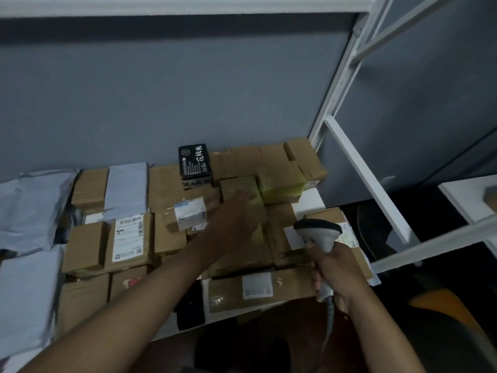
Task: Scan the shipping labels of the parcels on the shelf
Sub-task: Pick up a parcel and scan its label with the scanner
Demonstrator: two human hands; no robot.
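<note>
Scanning is the job in hand, and the parcels (188,224) lie packed edge to edge across the shelf (309,200), brown cartons in the middle and pale mailer bags (29,211) off to the left. We have the scanner (320,235) in our right hand (333,267), grip wrapped firmly round its handle, head tipped down toward the near-right cartons, its cable (329,327) trailing toward us. Our left hand (236,211) reaches out over the middle of the pile, fingers straight and loose, holding nothing; it is blurred, so we cannot tell whether it touches the carton beneath.

Some labels face up already: a labelled carton (127,238) on the left, a long flat box (258,286) at the near edge. A small white box (191,215) sits tilted on top, just left of our reaching hand, and a black box (195,164) stands at the far wall.

To do this well, we judge it best to use the free hand to turn or steady one parcel at a time, bring its barcode flat toward the scanner head, and keep our fingers off the code. Working in rows would help us miss none, and that leaning white box may slide if nudged.
</note>
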